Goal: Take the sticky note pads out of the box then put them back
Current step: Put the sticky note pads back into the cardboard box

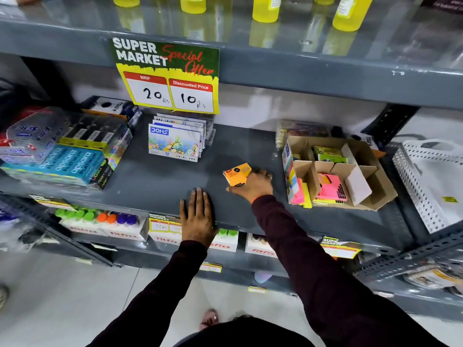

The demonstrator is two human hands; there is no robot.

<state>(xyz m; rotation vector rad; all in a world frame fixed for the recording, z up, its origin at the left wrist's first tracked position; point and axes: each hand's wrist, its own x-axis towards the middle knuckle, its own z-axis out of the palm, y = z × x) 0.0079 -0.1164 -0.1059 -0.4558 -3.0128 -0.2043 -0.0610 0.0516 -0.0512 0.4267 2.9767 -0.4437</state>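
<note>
My right hand (254, 185) grips an orange sticky note pad (236, 175) just above the grey shelf (162, 181), left of the box. The cardboard box (373, 186) with dividers sits at the right of the shelf. Inside it lie a pink pad (330, 187) and a green pad (328, 154); more pink and yellow pads stand at its front left corner (302, 194). My left hand (198, 219) rests flat on the shelf's front edge, fingers spread, holding nothing.
DOMS crayon packs (175, 142) stand at the shelf's middle back. Apsara pencil boxes (67, 164) are piled at the left. A white perforated tray (431, 181) leans at the right. A price sign (170, 76) hangs from the shelf above.
</note>
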